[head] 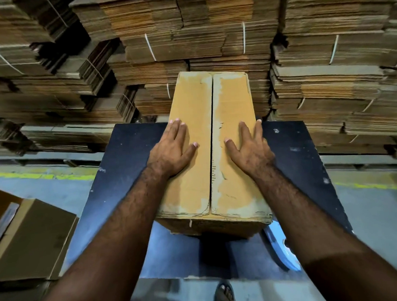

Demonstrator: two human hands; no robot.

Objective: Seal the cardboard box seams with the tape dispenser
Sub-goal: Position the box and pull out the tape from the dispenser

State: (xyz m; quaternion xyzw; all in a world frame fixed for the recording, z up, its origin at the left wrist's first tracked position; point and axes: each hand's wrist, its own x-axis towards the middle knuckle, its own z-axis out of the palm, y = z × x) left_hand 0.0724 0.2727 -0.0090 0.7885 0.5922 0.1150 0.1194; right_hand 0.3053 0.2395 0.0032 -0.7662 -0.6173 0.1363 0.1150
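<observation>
Head view shows a long cardboard box (pixel 212 147) on a dark table (pixel 117 175), running from 6 o'clock to 12 o'clock, with its open middle seam (pixel 211 138) the same way. Left hand (pixel 170 151) and right hand (pixel 251 150) press flat on the flaps, fingers straight. A blue thing (pixel 281 248) at 5 o'clock is half hidden by the right arm.

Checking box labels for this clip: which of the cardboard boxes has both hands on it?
The long box on the dark table, its centre seam untaped. Left hand and right hand press its flaps; the box lower left is untouched.
</observation>
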